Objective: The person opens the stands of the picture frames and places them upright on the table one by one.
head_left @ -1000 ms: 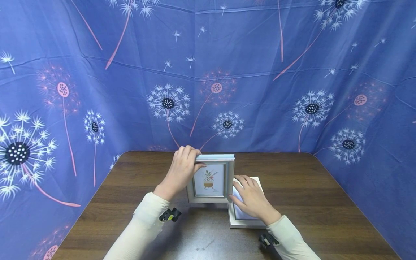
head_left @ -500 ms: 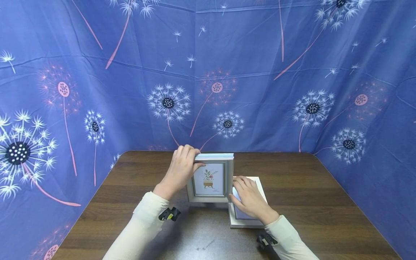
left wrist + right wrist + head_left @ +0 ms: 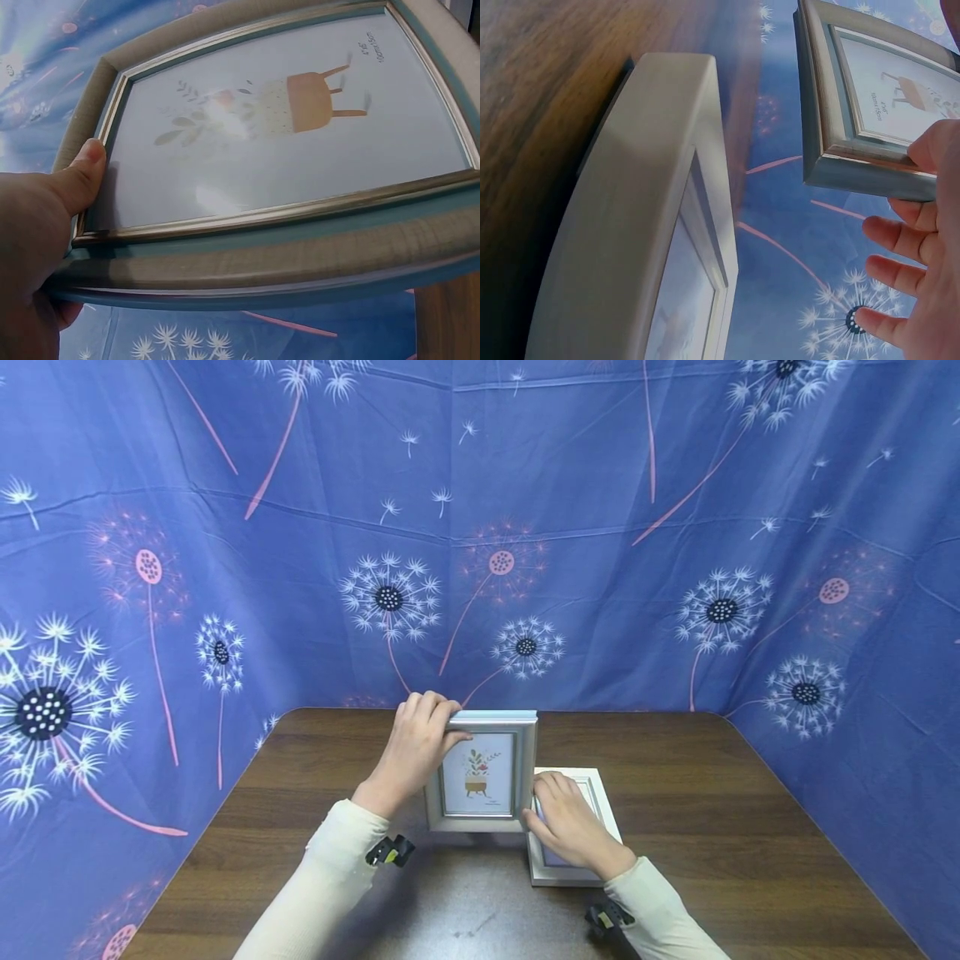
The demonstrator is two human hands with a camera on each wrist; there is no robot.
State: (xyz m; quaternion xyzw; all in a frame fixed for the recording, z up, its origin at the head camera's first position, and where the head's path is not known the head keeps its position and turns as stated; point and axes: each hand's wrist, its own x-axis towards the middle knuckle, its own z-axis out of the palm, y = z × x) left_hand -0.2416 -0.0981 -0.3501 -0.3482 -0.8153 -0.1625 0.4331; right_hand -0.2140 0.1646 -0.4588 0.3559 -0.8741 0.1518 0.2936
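While the left hand (image 3: 416,747) grips the top left corner of the grey frame (image 3: 482,771), thumb on the glass, this frame stands upright, long axis vertical, near the table (image 3: 712,827) centre. Just right of it and nearer lies the white frame (image 3: 592,810), flat. On it rests the right hand (image 3: 570,827), fingers relaxed and slightly spread, thumb touching the grey frame's lower right corner

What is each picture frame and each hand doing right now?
Grey frame: standing upright on the table, held at its top corner.
White frame: lying flat, face up.
Left hand: gripping the grey frame's top-left corner.
Right hand: fingers fairly straight over the white frame, thumb against the grey frame's lower corner.
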